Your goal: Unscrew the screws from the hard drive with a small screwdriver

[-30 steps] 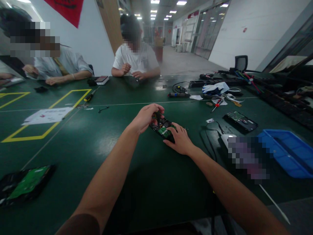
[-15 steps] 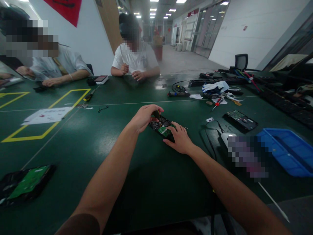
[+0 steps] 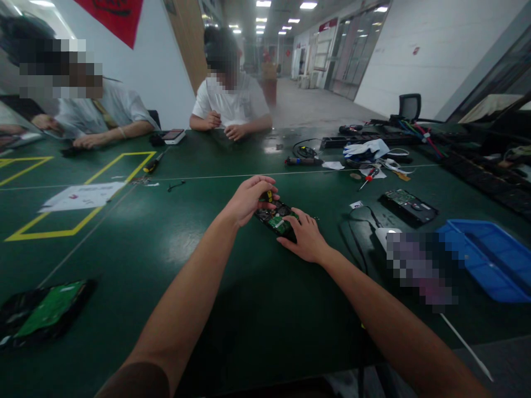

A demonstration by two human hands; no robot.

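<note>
In the middle of the green table lies an opened black electronic device [image 3: 275, 223], its green circuit board and inner parts facing up. My left hand [image 3: 251, 200] is over its far left end, fingers curled around a small yellow-and-black screwdriver [image 3: 269, 196]. Most of that tool is hidden by my fingers, and its tip cannot be made out. My right hand [image 3: 306, 236] grips the near right side of the device, thumb along the near edge and fingers over the top.
On the right are another black device [image 3: 408, 207], a blue tray [image 3: 489, 260] and a cabled object [image 3: 388, 235], partly blurred. A green-boarded unit [image 3: 50, 309] lies at left. Farther back are a red screwdriver [image 3: 369, 177], gloves [image 3: 365, 149] and papers [image 3: 83, 196]. Two people sit across the table.
My left hand has turned slightly, and more of the screwdriver's yellow handle shows between the fingers. My right hand keeps its hold on the device. The view has shifted a little.
</note>
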